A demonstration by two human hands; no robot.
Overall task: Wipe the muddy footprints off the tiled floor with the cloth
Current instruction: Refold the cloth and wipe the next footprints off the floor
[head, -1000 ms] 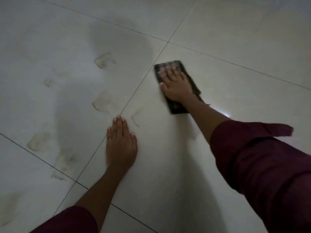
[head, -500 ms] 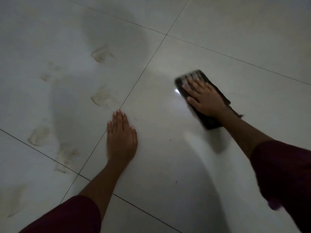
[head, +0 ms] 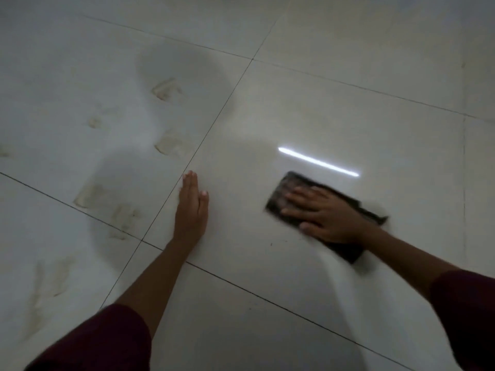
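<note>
A dark folded cloth point(head: 281, 195) lies flat on the pale tiled floor point(head: 334, 108), right of centre. My right hand point(head: 321, 214) presses down on it with fingers spread and straight. My left hand point(head: 190, 210) rests flat on the floor beside a tile joint, fingers together. Several brownish muddy footprints mark the tile to the left: one far point(head: 164, 89), one nearer the joint point(head: 168, 144), another lower left point(head: 88, 195), and faint smears point(head: 51, 279) near the bottom left.
Dark grout lines cross the floor. A bright streak of reflected light point(head: 318, 161) lies just beyond the cloth. My dark red sleeves point(head: 101, 341) fill the lower corners.
My right hand has slid the cloth toward me and to the right across the tile. My left hand has stayed planted on the floor. The view has tilted.
</note>
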